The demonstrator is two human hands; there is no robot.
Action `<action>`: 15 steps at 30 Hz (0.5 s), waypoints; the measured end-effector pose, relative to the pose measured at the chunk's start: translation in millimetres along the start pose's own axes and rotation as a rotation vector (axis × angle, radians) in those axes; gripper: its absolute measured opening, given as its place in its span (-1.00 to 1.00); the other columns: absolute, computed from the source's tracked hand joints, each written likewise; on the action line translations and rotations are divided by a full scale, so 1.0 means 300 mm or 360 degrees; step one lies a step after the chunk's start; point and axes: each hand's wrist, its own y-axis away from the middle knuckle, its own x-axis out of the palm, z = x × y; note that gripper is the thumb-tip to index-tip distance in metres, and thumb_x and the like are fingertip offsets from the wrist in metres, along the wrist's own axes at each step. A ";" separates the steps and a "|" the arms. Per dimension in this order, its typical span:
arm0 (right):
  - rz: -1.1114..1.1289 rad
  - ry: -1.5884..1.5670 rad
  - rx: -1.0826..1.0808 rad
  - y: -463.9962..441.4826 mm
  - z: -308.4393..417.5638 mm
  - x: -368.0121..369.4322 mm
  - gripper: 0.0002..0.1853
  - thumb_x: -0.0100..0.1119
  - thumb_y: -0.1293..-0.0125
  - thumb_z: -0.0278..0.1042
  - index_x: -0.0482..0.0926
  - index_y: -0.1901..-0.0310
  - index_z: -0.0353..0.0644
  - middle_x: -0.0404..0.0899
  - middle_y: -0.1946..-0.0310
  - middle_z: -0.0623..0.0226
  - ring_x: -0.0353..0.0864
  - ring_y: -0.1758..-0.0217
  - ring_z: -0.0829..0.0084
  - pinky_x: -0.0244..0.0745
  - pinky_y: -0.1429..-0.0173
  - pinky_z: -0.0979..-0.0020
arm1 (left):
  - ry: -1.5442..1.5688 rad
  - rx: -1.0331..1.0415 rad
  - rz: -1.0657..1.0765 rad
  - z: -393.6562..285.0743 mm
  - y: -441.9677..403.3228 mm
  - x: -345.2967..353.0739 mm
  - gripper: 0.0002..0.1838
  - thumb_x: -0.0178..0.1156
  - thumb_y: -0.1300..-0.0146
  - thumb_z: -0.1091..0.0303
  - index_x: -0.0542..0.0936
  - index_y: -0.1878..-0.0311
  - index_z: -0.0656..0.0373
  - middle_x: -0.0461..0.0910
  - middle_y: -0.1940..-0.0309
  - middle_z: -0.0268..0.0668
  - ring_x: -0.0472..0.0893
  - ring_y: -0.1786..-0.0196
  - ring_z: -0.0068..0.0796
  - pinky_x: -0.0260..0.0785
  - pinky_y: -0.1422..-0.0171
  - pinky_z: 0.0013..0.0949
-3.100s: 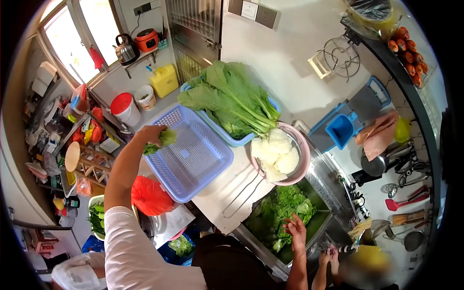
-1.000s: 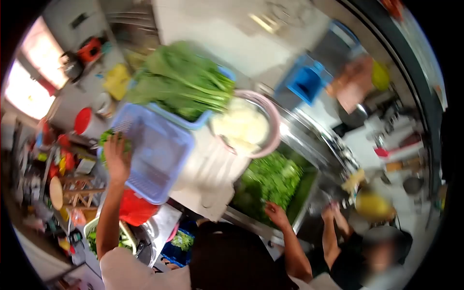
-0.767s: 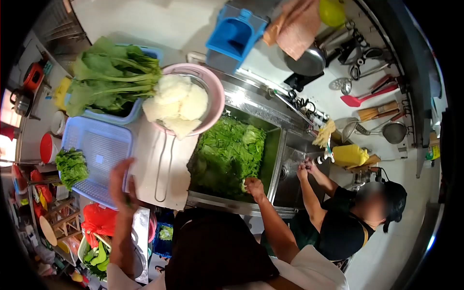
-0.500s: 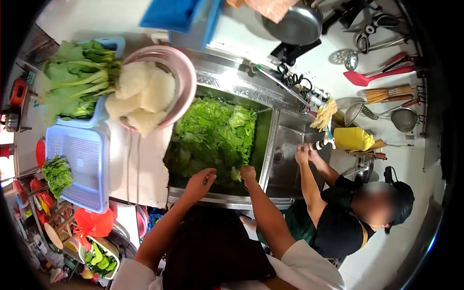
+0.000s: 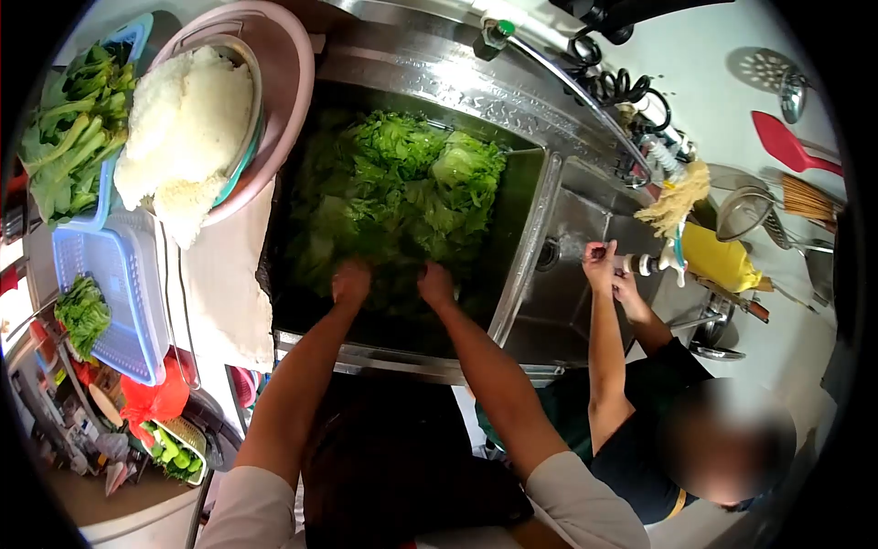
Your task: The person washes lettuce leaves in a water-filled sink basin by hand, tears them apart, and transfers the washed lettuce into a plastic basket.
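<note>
Green leafy lettuce (image 5: 412,178) fills much of the left sink basin (image 5: 526,247), lying in dark water. Both hands reach into this basin at the near edge of the leaves. My left hand (image 5: 351,282) is partly under the water, its fingers hidden. Just to its right, my right hand (image 5: 435,282) also dips in, and its fingertips cannot be made out. Whether either hand holds a leaf is hidden. A bunch of lettuce (image 5: 83,317) rests at the left side of the blue basket (image 5: 137,339).
Left of the sink, a pink basin (image 5: 291,82) holds a bowl with white spongy pieces (image 5: 197,119). Large leafy greens (image 5: 78,137) lie behind the basket. At the right basin, a co-worker's hands (image 5: 611,270) are near the tap. Utensils hang on the wall.
My left hand has come from the basket into the sink, beside my right hand, and both have gone into the water. The bunch of lettuce stays at the basket. The view has shifted right and closer.
</note>
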 end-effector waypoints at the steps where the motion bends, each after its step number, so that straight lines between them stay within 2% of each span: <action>1: 0.0002 0.0075 0.0074 -0.023 -0.002 0.011 -0.60 0.23 -0.18 -0.09 0.60 0.05 -0.20 0.66 0.21 0.02 0.65 0.15 -0.04 0.55 -0.02 0.09 | -0.0247 -0.0022 -0.0077 0.068 -0.037 0.047 -0.59 0.03 -0.34 0.10 0.59 -0.07 0.18 0.61 -0.04 -0.03 0.60 -0.04 0.02 0.44 -0.17 -0.13; 3: 0.0065 0.0474 0.0012 -0.042 0.005 0.039 -0.55 0.25 -0.17 0.02 0.61 0.09 -0.22 0.66 0.20 0.01 0.65 0.13 -0.04 0.55 -0.01 0.07 | -0.0070 -0.0133 -0.0224 0.192 -0.087 0.161 -0.54 0.09 -0.31 0.07 0.56 -0.12 0.19 0.58 -0.08 -0.01 0.56 -0.11 0.02 0.40 -0.23 -0.14; 6: 0.0544 0.0575 0.0066 -0.055 0.118 -0.070 -0.43 0.25 -0.14 0.21 0.64 0.13 -0.22 0.67 0.16 0.00 0.65 0.10 -0.04 0.56 0.01 0.03 | 0.1078 -0.0194 -0.0420 0.378 -0.213 0.396 -0.44 0.18 -0.27 0.01 0.51 -0.21 0.20 0.54 -0.15 0.02 0.49 -0.22 0.03 0.33 -0.33 -0.15; 8: 0.0816 0.0536 0.0100 -0.091 0.110 -0.065 -0.41 0.23 -0.13 0.25 0.68 0.19 -0.23 0.66 0.12 -0.02 0.65 0.09 -0.05 0.55 0.01 0.04 | 0.1111 -0.0227 -0.0326 0.332 -0.184 0.353 -0.38 0.24 -0.23 -0.01 0.49 -0.24 0.21 0.54 -0.17 -0.03 0.48 -0.24 -0.03 0.31 -0.34 -0.16; 10: 0.0890 0.0522 0.0067 -0.105 0.120 -0.075 -0.45 0.24 -0.12 0.19 0.68 0.21 -0.25 0.65 0.11 -0.04 0.64 0.08 -0.06 0.55 0.01 0.03 | 0.1126 -0.0331 -0.0298 0.257 -0.163 0.299 -0.33 0.30 -0.19 -0.03 0.48 -0.25 0.23 0.54 -0.18 -0.11 0.50 -0.22 -0.10 0.31 -0.33 -0.19; 12: 0.1057 0.0557 -0.0045 -0.129 0.103 -0.051 -0.50 0.24 -0.10 0.08 0.68 0.23 -0.28 0.64 0.11 -0.06 0.63 0.07 -0.09 0.54 0.01 0.01 | 0.1428 -0.0552 0.0079 0.119 -0.077 0.094 -0.34 0.33 -0.17 0.00 0.50 -0.23 0.24 0.56 -0.17 -0.17 0.52 -0.17 -0.18 0.34 -0.29 -0.22; 13: 0.1143 0.0576 -0.0103 -0.142 0.100 -0.041 -0.53 0.24 -0.08 0.03 0.67 0.23 -0.30 0.64 0.11 -0.08 0.62 0.06 -0.10 0.53 0.02 -0.01 | 0.1547 -0.0567 0.0208 0.101 -0.075 0.067 -0.36 0.34 -0.16 0.03 0.52 -0.21 0.24 0.57 -0.14 -0.19 0.53 -0.13 -0.21 0.35 -0.25 -0.23; 15: 0.0963 0.0453 -0.0106 -0.149 0.142 -0.032 -0.56 0.24 -0.05 -0.08 0.65 0.18 -0.32 0.65 0.10 -0.04 0.63 0.06 -0.04 0.52 0.01 0.05 | 0.1736 -0.0515 0.0405 0.095 -0.084 0.062 -0.42 0.36 -0.14 0.10 0.56 -0.16 0.24 0.60 -0.07 -0.23 0.56 -0.04 -0.27 0.38 -0.18 -0.24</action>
